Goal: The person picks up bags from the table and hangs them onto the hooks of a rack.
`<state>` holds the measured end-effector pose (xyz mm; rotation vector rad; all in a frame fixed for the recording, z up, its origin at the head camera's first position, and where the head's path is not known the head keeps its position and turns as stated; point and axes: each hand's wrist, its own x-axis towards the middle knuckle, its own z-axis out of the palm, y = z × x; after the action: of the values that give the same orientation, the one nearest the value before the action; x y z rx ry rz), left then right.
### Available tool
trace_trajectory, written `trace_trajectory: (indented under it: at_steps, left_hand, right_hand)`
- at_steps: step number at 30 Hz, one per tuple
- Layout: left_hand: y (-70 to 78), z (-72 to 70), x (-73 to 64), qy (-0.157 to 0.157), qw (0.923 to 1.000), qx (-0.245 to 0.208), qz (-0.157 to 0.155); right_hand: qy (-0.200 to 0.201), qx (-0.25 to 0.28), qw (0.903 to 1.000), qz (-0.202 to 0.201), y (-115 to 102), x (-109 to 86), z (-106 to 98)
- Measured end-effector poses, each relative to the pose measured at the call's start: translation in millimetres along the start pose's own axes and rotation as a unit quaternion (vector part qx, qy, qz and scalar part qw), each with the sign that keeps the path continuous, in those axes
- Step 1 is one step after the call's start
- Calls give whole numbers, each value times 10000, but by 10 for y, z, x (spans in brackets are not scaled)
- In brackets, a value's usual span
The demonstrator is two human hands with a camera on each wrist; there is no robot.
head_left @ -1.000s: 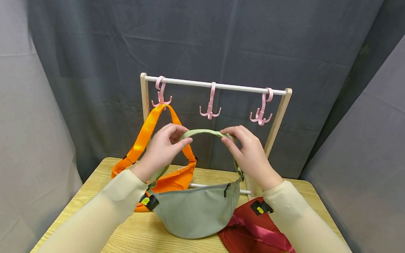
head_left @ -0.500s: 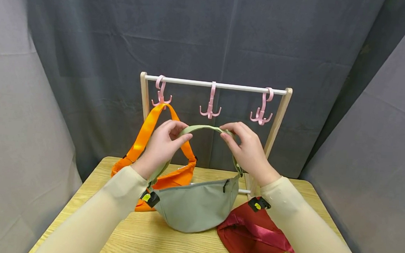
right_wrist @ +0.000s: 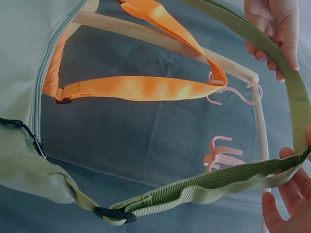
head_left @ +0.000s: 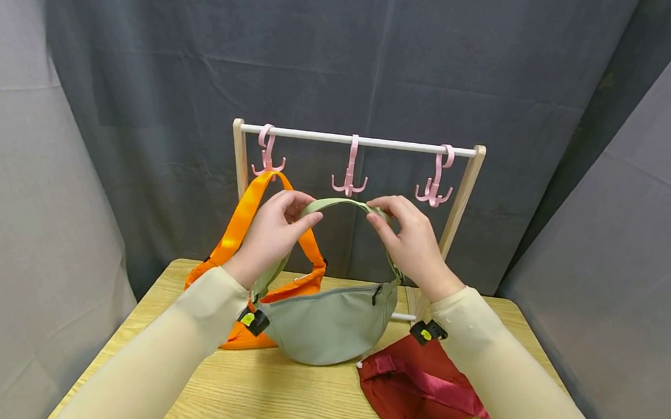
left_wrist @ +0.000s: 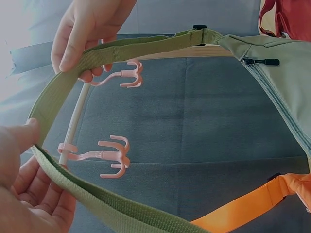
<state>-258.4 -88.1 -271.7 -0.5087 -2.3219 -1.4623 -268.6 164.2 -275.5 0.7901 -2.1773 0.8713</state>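
Observation:
A sage-green waist bag (head_left: 327,326) hangs from its light green strap (head_left: 342,202), which arches between my two hands. My left hand (head_left: 272,231) pinches the strap on the left between thumb and fingers. On the right, my right hand (head_left: 415,244) pinches it the same way. Just beyond the arch is the middle pink hook (head_left: 350,171), seen in the left wrist view above the strap's near side as a pronged hook (left_wrist: 114,156). An orange waist bag (head_left: 301,288) hangs by its strap from the left pink hook (head_left: 268,156), partly hidden behind my left hand.
A white rod (head_left: 398,144) on wooden posts (head_left: 461,202) carries the hooks, with a third pink hook (head_left: 434,181) at right. A dark red waist bag (head_left: 416,390) lies on the wooden table (head_left: 275,400) beneath my right forearm. Grey curtains (head_left: 346,54) surround the table.
Both hands have risen a little with the green strap, bringing it nearer the middle hook. The green bag has lifted with it. The orange bag still hangs on the left hook.

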Motion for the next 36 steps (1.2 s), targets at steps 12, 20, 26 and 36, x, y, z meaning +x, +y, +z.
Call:
trace_trajectory:
  at_steps: [12,20,26,36]
  left_hand:
    - [36,15,126,149,9997,10,197]
    - [35,36,195,178,9996,48,197]
    - [29,54,244,211,9997,71,138]
    - [32,88,322,336,9994,33,-27]
  right_hand:
    - [112,-53,9999,18,71,102,25]
    - [109,-104,9998,123,102,156,39]
    - [126,-104,9997,172,123,194,61]
    - [110,-107,9992,373,155,246,105]
